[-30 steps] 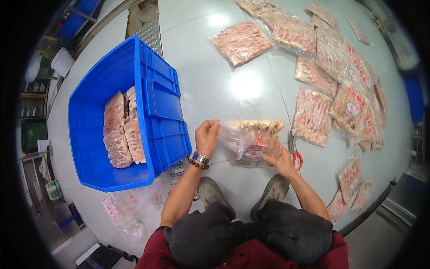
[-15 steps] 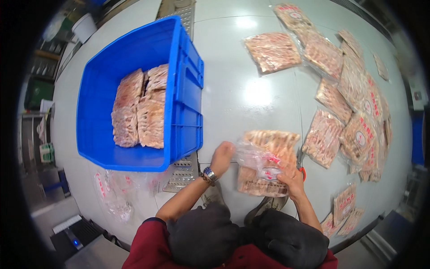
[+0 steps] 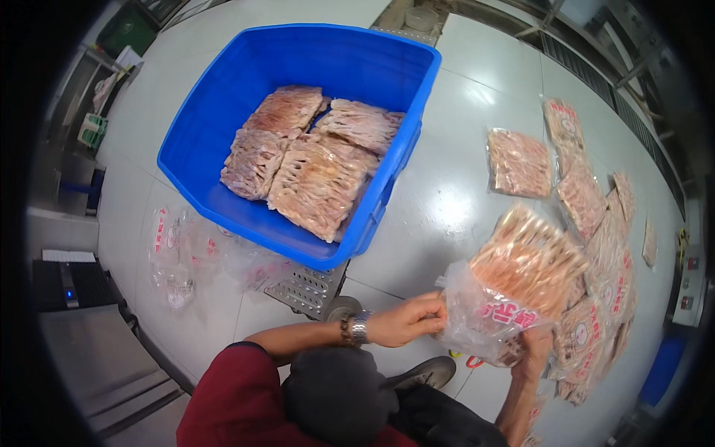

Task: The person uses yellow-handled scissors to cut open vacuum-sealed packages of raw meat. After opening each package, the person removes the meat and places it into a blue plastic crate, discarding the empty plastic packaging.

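A frozen slab of pale pink meat pieces (image 3: 529, 257) is held tilted in front of me, its upper part bare. Around its lower end bunches a clear plastic bag (image 3: 477, 313) with red print. My left hand (image 3: 410, 320), wearing a metal watch and a beaded bracelet, is closed on the bag's edge. With my right hand (image 3: 532, 354) I grip the slab's lower right corner through the bag. To the left stands a blue plastic tub (image 3: 298, 257) holding several unwrapped slabs (image 3: 320, 182).
Several bagged slabs (image 3: 519, 164) lie spread and piled on the floor to the right. Empty plastic bags (image 3: 179, 249) lie left of the tub. A perforated metal drain cover (image 3: 305, 290) runs beneath it. Scissors' red handle (image 3: 474, 362) shows below the held bag.
The bag has slid down the slab, baring more of its upper part. My left hand now grips the bag's edge. The view has turned, shifting the tub toward the middle.
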Motion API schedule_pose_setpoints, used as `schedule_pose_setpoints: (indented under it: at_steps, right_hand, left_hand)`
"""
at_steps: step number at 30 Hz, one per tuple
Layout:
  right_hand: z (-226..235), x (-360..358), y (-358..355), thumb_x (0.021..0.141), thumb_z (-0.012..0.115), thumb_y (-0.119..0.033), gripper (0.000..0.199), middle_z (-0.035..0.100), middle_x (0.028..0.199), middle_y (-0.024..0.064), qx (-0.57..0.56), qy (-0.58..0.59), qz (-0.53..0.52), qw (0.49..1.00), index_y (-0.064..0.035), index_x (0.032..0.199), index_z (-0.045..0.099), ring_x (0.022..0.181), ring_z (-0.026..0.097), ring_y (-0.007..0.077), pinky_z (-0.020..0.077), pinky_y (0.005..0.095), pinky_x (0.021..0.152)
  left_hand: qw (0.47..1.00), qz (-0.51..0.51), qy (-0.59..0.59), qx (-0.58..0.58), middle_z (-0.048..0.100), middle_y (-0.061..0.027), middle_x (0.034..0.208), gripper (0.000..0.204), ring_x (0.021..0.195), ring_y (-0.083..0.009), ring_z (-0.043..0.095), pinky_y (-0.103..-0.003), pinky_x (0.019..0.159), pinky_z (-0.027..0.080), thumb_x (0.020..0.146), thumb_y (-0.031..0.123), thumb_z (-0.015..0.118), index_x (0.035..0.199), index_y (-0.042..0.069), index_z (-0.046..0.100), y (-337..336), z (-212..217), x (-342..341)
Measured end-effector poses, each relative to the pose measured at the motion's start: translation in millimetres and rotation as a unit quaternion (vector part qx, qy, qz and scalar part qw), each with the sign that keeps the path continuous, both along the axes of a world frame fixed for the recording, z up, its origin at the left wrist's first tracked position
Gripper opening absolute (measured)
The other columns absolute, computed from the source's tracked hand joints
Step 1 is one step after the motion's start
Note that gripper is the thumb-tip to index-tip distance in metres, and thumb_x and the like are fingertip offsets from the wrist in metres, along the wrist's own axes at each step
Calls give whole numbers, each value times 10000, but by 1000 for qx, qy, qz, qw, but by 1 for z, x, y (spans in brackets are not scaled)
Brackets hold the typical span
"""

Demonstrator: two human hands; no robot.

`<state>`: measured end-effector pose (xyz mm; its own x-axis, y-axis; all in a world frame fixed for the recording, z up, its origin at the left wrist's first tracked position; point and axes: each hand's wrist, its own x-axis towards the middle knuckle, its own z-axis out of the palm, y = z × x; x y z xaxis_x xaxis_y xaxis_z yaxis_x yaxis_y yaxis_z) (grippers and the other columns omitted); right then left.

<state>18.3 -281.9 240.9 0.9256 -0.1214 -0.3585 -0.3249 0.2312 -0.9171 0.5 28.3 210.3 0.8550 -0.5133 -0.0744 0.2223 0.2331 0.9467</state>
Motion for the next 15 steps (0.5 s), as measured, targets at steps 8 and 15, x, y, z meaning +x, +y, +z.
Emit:
schedule_pose_setpoints:
  at_steps: [8,15]
  right_hand:
    - [123,173,169,979,632,-252,230,640,873,-3,-94,-163,354,916,-26,1014,656,776,569,68,467,242,669]
    - [104,246,270,989,573,-189,295,718,937,145,-354,-297,393,795,4,1198,647,802,677,226,526,344,751]
  left_hand:
    - [934,358,27,-1,562,17,1015,94,874,-71,548,-249,792,482,1034,87,552,1115,44,572,91,101,6]
    - [924,381,28,-21,593,31,949,101,880,-58,576,-247,810,478,1036,128,565,1078,39,587,94,94,49]
